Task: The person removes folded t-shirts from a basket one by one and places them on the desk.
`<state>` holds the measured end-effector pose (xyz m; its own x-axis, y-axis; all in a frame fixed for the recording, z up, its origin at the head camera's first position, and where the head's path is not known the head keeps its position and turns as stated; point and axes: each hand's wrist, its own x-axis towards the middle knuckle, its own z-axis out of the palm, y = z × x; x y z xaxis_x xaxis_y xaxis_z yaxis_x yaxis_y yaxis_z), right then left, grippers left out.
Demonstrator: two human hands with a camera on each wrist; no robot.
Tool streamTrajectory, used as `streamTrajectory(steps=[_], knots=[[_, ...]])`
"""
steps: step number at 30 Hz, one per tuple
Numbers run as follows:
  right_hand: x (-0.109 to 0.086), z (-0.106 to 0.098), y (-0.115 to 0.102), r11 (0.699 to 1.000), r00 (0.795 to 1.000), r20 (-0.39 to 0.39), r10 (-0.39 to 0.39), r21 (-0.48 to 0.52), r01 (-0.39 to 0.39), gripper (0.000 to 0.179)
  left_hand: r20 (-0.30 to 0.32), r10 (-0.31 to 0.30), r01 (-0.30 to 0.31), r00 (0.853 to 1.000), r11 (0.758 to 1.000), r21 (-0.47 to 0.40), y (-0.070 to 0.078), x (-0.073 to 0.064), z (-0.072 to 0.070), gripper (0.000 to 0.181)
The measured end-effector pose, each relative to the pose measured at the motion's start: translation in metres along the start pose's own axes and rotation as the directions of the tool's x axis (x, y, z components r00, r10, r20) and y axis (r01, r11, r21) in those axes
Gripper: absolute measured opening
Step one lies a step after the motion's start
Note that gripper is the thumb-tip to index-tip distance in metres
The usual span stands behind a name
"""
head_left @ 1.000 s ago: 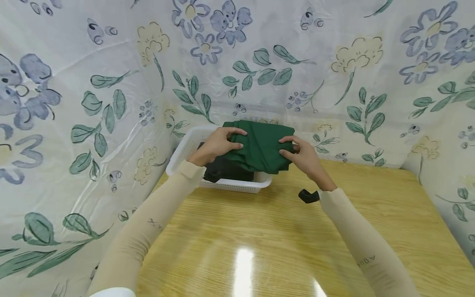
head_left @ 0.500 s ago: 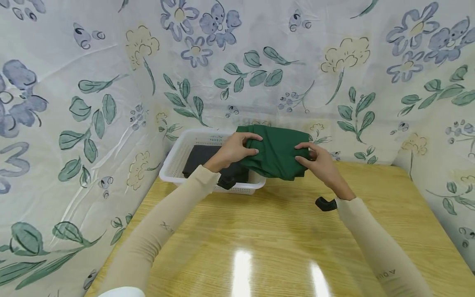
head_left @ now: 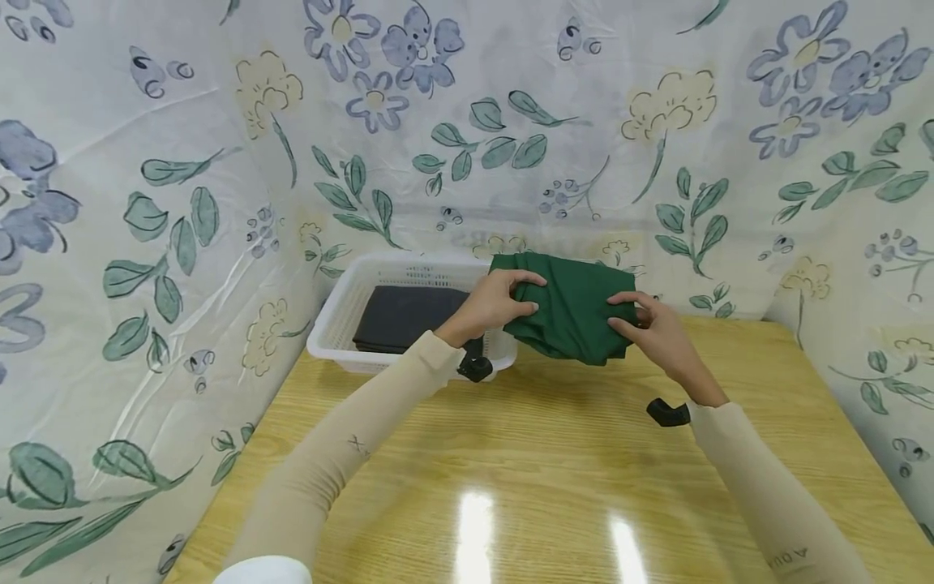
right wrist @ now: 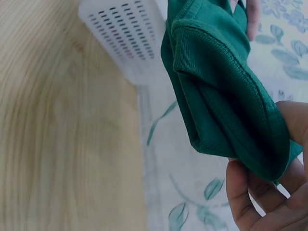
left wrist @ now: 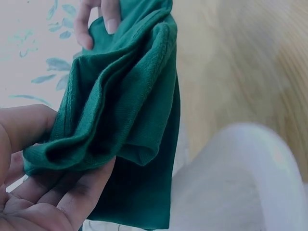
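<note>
Green cloth | held between | left hand: pinches one end | right hand: pinches other

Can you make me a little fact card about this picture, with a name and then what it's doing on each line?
Green cloth: folded, held in the air
Left hand: grips its left end
Right hand: grips its right end
White basket: on the table, with holes in its sides
Inside basket: dark folded thing, maybe cloth
Backdrop: flowers and leaves
</note>
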<state>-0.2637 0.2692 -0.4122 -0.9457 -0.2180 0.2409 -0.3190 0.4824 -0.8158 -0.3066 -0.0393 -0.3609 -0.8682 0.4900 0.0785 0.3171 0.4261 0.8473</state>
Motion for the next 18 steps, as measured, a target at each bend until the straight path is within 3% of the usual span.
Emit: streamTrajectory(steps=[13, 18], knots=[[-0.019, -0.006, 0.033, 0.996, 0.999, -0.014, 0.049, -0.073, -0.050, 0.033, 0.029, -0.043, 0.039, 0.999, 0.992, 0.124, 0.000, 0.011, 0.041, 0.041], [-0.022, -0.005, 0.043, 0.993, 0.998, -0.008, 0.068, -0.099, -0.069, 0.032, 0.030, -0.054, 0.047, 0.998, 0.975, 0.217, -0.004, 0.017, 0.052, 0.040]])
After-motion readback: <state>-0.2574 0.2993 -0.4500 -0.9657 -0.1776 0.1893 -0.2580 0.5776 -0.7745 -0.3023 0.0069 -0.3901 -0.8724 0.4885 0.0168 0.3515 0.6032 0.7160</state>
